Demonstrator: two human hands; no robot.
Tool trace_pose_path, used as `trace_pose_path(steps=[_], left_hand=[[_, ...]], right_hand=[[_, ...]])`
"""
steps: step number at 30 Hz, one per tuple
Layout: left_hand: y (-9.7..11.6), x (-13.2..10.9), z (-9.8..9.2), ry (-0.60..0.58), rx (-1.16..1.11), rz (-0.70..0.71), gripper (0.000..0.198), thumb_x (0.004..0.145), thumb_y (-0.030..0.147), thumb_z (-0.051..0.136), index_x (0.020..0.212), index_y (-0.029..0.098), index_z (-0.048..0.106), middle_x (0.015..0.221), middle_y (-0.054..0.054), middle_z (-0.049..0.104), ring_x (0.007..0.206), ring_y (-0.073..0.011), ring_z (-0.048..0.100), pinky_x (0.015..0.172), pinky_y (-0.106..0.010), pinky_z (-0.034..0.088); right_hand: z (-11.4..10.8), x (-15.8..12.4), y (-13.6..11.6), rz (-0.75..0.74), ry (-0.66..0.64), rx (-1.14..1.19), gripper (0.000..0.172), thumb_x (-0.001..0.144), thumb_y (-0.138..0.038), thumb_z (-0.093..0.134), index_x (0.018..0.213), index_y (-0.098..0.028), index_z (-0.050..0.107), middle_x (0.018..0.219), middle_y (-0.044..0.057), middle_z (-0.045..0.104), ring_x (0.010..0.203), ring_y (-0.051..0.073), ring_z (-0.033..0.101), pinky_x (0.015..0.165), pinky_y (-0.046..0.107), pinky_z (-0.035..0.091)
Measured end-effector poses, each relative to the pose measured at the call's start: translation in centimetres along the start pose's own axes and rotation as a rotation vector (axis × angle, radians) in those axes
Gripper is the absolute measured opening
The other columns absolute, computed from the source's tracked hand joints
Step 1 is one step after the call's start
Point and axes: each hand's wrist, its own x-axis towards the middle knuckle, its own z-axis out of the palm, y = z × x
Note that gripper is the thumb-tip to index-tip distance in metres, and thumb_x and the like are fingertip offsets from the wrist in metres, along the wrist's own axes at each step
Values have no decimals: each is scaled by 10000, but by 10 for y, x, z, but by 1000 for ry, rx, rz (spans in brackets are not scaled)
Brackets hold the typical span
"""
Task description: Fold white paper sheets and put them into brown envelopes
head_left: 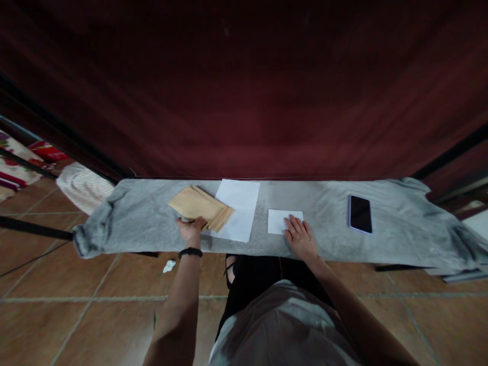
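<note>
At the near edge of a stack of brown paper envelopes (200, 203), my left hand (190, 230) is closed on them, thumb and fingers around the lower side. The stack is slightly fanned and overlaps a large white paper sheet (242, 203) lying flat. To the right, a small white rectangle of paper (276, 222), perhaps folded, lies on the grey cloth. My right hand (301, 239) rests on its right part with fingers stretched out, holding nothing.
A phone (360, 213) in a light purple case lies at the right on the grey cloth (324, 195) covering a narrow bench. Dark red fabric (244, 112) hangs behind it. Black metal bars (34, 227) stand at the sides. A white scrap (169, 266) is on the tiled floor.
</note>
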Motion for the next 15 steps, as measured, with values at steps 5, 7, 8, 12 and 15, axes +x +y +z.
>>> trace_pose_path(steps=[5, 7, 8, 12, 15], left_hand=[[2, 5, -25, 13, -290, -272, 347, 732, 128, 702, 708, 228, 370, 595, 89, 463, 553, -91, 514, 539, -208, 454], [7, 4, -38, -43, -373, -352, 352, 745, 131, 731, 662, 215, 399, 561, 82, 456, 502, -84, 480, 478, -200, 417], [10, 2, -43, -71, -403, -379, 342, 753, 132, 743, 653, 208, 426, 554, 76, 465, 497, -87, 485, 463, -200, 413], [29, -20, -42, -244, -671, -481, 228, 841, 111, 704, 708, 195, 540, 614, 46, 577, 545, -86, 567, 477, -184, 460], [40, -55, -21, -340, -747, -499, 242, 792, 76, 753, 699, 180, 554, 597, 49, 588, 466, -59, 525, 400, -157, 388]], right_hand=[[-2, 1, -1, 10, -3, 5, 506, 1030, -331, 384, 1506, -188, 481, 1560, 121, 460, 1405, 294, 466, 1181, 498, 274], [-2, 1, -1, 16, -9, 5, 508, 1030, -328, 383, 1510, -191, 475, 1560, 121, 460, 1403, 294, 468, 1181, 497, 272], [-2, 1, -1, 17, -12, 6, 508, 1029, -327, 386, 1510, -192, 475, 1560, 121, 460, 1403, 294, 467, 1182, 496, 272], [-1, 1, -1, 12, -12, 12, 502, 1028, -325, 393, 1502, -188, 482, 1561, 121, 462, 1405, 295, 463, 1184, 498, 267], [-1, 1, -1, 12, -8, 21, 497, 1033, -322, 385, 1501, -184, 481, 1558, 123, 466, 1410, 292, 459, 1186, 502, 267]])
